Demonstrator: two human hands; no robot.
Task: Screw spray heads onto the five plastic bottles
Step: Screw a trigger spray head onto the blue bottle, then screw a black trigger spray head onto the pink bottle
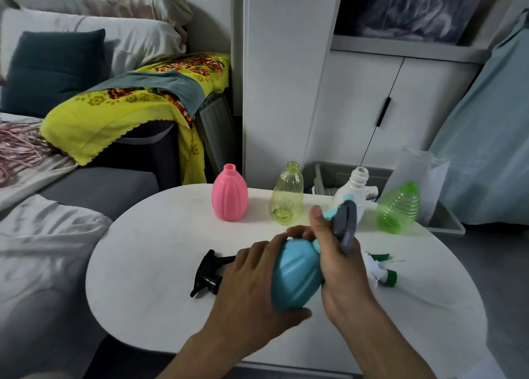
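Note:
My left hand wraps around a blue bottle, held tilted above the white table. My right hand grips the grey-and-blue spray head sitting at that bottle's neck. Along the far edge stand a pink bottle, a clear yellow bottle, a white bottle and a tilted green bottle, all with bare necks. A black spray head lies left of my hands. A white-and-green spray head lies to the right, partly hidden by my right hand.
A grey bin with a clear plastic bag sits on the floor behind the table's far right. White cabinets stand behind. A sofa with bedding and a yellow floral blanket is at left.

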